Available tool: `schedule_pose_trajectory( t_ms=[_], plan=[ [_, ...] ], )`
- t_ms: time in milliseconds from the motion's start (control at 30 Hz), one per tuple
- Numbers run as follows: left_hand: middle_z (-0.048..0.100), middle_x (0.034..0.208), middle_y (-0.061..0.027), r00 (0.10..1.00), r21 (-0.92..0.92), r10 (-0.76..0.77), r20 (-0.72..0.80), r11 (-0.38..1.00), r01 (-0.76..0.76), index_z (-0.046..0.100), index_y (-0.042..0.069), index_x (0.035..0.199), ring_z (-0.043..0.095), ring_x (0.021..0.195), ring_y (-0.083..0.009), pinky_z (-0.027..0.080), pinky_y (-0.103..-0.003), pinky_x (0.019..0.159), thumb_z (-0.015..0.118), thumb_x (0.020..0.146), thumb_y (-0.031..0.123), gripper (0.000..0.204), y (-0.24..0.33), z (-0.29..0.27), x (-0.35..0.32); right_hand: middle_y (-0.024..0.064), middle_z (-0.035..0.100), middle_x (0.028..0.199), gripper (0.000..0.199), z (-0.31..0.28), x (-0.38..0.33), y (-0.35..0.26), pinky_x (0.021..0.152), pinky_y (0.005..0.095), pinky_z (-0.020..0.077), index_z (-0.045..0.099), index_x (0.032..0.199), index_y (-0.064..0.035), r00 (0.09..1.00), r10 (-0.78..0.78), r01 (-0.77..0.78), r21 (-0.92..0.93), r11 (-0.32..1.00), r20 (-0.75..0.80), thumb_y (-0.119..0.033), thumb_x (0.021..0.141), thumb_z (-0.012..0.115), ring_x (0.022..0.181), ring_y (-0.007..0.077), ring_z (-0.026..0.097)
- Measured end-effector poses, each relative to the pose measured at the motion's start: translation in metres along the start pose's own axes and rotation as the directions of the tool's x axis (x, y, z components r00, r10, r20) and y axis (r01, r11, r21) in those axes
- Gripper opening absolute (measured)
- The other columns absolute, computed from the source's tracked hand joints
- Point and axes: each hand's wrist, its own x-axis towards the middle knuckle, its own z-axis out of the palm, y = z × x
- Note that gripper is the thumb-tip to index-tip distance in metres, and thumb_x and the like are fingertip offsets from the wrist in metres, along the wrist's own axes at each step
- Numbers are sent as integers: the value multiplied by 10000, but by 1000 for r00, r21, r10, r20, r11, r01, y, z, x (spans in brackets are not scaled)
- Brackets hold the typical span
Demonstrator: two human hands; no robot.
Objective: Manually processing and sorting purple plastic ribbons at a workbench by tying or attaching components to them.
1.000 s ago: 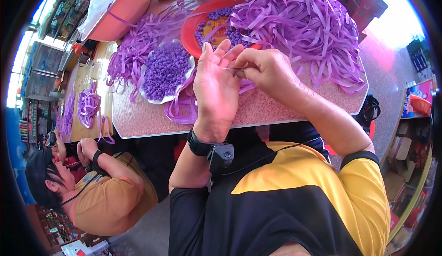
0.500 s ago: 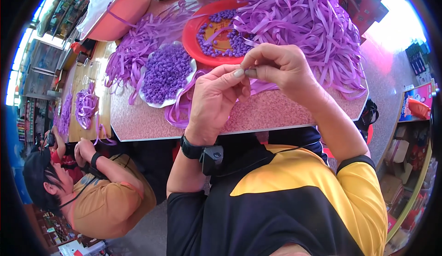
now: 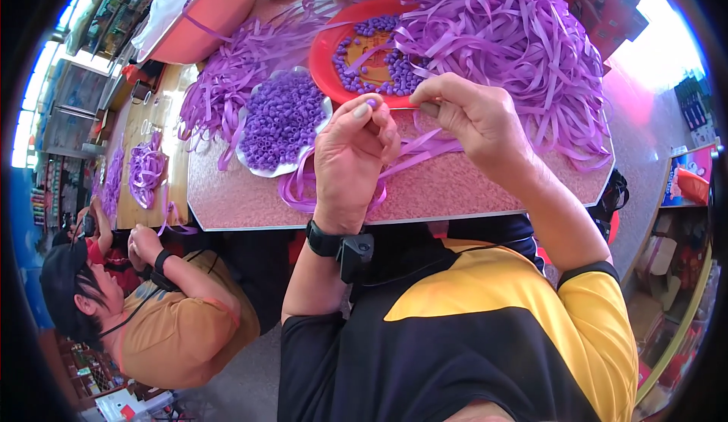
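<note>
My left hand [image 3: 350,153] is raised over the near side of the table, palm up, with thumb and index finger pinched on a small purple bead [image 3: 371,103]. A short gap away, my right hand [image 3: 479,122] has its thumb and fingertips pressed together; what they hold, if anything, is too small to make out. Beyond my hands, a red plate [image 3: 322,58] carries loose purple beads. Left of my left hand, many more purple beads [image 3: 280,122] fill a white scalloped dish [image 3: 267,172]. Purple ribbons [image 3: 409,156] trail across the table beneath my hands.
A big pile of purple ribbon [image 3: 516,58] covers the table's far right, with another pile [image 3: 216,92] at left. A pink basin [image 3: 220,12] holding a white bag stands far left. A person [image 3: 178,331] sits at left beside a wooden table [image 3: 173,111]. Shelves [image 3: 667,308] line the right.
My hands, whose fingertips met before, have drawn apart, the right one moving slightly rightward. A purple bead now shows at my left fingertips. The whole view has shifted a little.
</note>
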Motion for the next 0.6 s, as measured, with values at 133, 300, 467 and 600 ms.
schedule_pose_trajectory(
  t_ms=[133,300,467,600],
  plan=[
    [630,884,-54,1000,-8,16,-26,1000,-16,623,-7,1071,598,751,-156,474,-296,632,561,983,183,218,0,1,-5,97,687,879,113,1,1,0,735,269,520,654,1035,15,999,-40,40,-49,998,2,28,933,607,811,152,659],
    [628,886,-52,994,30,26,-110,999,-23,632,-12,1080,598,748,-146,477,-300,629,544,1000,193,237,-11,9,-7,110,682,866,91,2,0,2,732,286,528,657,1012,10,1000,1,-2,-108,994,-6,15,932,614,800,186,675],
    [640,864,-68,970,201,167,-175,971,-131,642,-34,1134,609,690,-150,491,-297,550,533,1020,180,266,-20,20,-7,118,685,854,85,3,0,1,716,293,529,656,1008,8,1000,-14,13,-120,993,-14,1,930,623,784,192,681],
    [642,852,-72,958,216,212,-192,962,-169,640,-35,1129,610,678,-152,498,-300,541,536,1021,182,264,-24,22,-8,126,686,844,82,4,0,0,711,298,528,653,1005,9,1000,-21,18,-121,993,-16,-4,931,621,784,199,688]
  ],
)
